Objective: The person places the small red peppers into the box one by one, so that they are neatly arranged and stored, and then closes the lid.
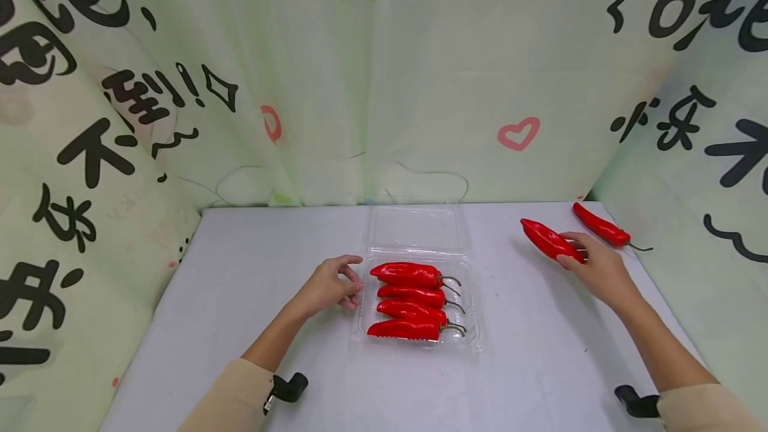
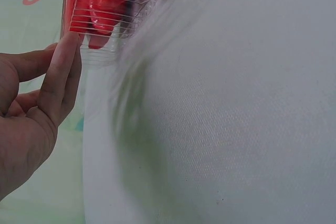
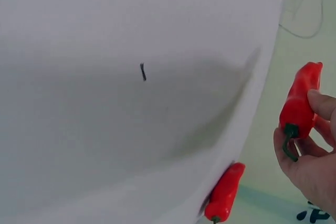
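Observation:
In the head view my right hand (image 1: 597, 269) grips a red chili pepper (image 1: 547, 239) by its stem end, above the right side of the table. The right wrist view shows that pepper (image 3: 300, 98) between thumb and fingers, its green stem hanging toward the palm. Another red pepper (image 1: 602, 227) lies on the table just beyond this hand. At the centre, a clear plastic clamshell box (image 1: 474, 305) holds several red peppers (image 1: 411, 295) lying side by side, stems to the right. My left hand (image 1: 330, 285) is at the box's left edge, fingers loosely bent, fingertips against its wall (image 2: 100, 53).
The box's clear lid (image 1: 417, 229) lies folded back toward the rear of the white table (image 1: 270, 239). Printed fabric curtains (image 1: 444, 85) enclose the back and both sides. A small dark fragment (image 3: 143, 72) is on the tabletop near the right arm.

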Available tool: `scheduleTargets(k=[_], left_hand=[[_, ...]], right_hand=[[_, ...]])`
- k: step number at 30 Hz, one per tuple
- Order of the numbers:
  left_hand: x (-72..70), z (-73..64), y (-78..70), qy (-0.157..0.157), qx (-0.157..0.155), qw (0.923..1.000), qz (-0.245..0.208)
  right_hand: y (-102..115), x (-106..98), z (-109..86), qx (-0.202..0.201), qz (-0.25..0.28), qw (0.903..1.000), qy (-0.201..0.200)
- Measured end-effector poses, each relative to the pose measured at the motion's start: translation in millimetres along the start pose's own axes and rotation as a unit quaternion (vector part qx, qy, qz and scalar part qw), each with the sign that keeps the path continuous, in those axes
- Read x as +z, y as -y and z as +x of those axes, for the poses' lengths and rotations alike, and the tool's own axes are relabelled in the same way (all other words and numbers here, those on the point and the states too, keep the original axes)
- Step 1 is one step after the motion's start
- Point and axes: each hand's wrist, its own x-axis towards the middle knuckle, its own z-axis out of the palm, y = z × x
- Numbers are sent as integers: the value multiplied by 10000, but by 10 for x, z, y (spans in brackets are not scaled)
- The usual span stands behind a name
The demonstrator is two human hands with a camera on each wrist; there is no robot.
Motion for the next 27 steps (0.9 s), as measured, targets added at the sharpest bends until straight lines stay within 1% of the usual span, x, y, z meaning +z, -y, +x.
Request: scheduleTargets(k=[5, 17, 27], left_hand=[[1, -3, -12, -22, -13, 10000, 43], [-5, -16, -38, -5, 8, 10000, 35], [0, -25, -39, 3, 42, 10000, 44]], right_hand=[[160, 27, -16, -201, 10, 9995, 226], [648, 46, -132, -696, 129, 9959, 554], [973, 150, -204, -1223, 156, 9900, 690]])
